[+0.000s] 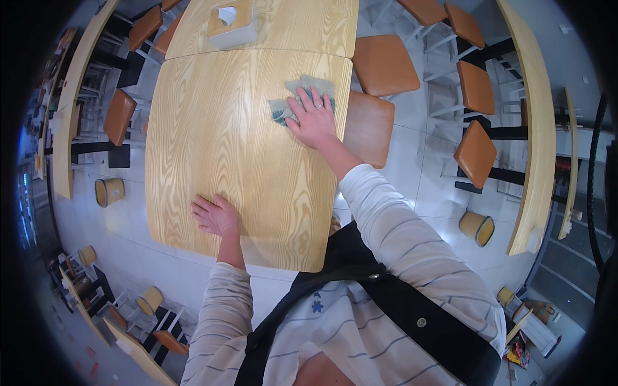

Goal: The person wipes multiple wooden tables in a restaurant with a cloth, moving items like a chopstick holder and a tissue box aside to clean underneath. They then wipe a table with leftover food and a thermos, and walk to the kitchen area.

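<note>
Beneath my right hand (311,116), a grey and green cloth (314,86) lies bunched on the light wood-grain tabletop (231,144), close to its right edge. The fingers are spread over the cloth and press it down, and a ring shows on one of them. My left hand (216,214) rests on the near left part of the same tabletop, fingers somewhat apart, holding nothing. At the far side, past a seam between two tabletops, stands a white tissue box with a wooden top (231,24), a tissue sticking out.
Brown padded chair seats (386,65) stand along the table's right side, one partly under the edge. More tables (536,130) with brown chairs line both sides. Small bins stand on the pale tiled floor, one at the left (110,192) and one at the right (476,228).
</note>
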